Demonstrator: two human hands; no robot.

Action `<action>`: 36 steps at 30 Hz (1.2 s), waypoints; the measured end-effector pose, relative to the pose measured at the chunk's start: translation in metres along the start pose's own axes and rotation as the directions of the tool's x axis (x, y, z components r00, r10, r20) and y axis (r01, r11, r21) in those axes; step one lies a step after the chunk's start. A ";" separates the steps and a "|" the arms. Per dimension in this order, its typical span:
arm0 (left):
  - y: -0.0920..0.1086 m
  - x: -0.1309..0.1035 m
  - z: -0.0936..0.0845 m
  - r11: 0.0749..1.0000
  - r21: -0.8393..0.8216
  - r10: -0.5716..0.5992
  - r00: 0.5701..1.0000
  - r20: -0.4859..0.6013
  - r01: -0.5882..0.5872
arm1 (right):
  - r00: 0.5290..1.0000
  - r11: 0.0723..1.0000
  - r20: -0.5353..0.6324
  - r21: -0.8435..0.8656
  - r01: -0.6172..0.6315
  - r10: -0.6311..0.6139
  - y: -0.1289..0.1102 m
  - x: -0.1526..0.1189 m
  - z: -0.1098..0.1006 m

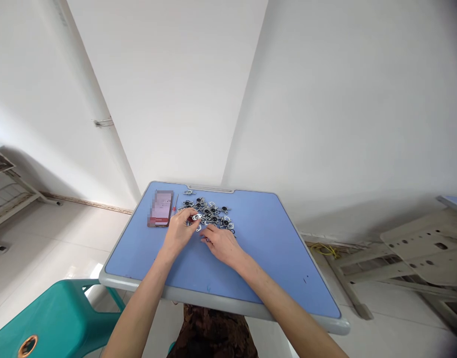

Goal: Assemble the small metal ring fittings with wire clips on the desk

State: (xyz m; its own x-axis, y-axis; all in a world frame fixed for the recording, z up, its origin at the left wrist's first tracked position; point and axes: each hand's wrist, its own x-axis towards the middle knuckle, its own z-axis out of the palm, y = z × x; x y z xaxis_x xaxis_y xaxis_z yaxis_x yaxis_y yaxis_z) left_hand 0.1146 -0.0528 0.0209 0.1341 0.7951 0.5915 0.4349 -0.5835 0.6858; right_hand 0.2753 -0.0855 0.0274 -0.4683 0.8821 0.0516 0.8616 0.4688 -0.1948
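Note:
My left hand [182,228] pinches a small silvery metal flange piece [197,217] with two holed ears between thumb and fingertips. Just to its right, my right hand [221,243] is low over the table, its fingers bent together. Whatever its fingertips hold, if anything, is too small to make out. Beyond both hands lies a loose pile of small metal parts [214,219], many with black round centres and eared flanges. One similar part [189,192] lies apart near the table's far edge.
On the blue table [280,258], a phone [161,209] with a lit screen lies at the left, beside a thin screwdriver [175,203] with a red handle. A green stool [57,318] stands at the lower left. A white wall [184,99] rises behind the table.

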 end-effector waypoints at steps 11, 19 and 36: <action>0.007 -0.002 0.000 0.997 0.036 0.066 0.998 0.014 -0.066 | 0.990 0.989 -0.015 0.044 -0.139 0.140 -0.008 0.014 0.008; 0.008 0.000 -0.003 0.998 0.025 0.058 0.998 -0.005 -0.058 | 0.985 0.961 -0.027 0.225 -0.162 0.172 0.005 0.006 0.006; 0.010 -0.001 -0.001 0.998 0.045 0.049 0.998 0.037 -0.050 | 0.997 0.998 -0.024 0.011 -0.069 0.070 -0.003 0.010 0.010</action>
State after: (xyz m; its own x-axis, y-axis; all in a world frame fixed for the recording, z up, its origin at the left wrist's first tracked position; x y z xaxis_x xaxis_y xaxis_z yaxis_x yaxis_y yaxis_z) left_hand 0.1180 -0.0594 0.0273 0.1883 0.7713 0.6080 0.4673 -0.6149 0.6353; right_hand 0.2661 -0.0780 0.0182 -0.4023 0.9134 0.0619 0.8897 0.4060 -0.2088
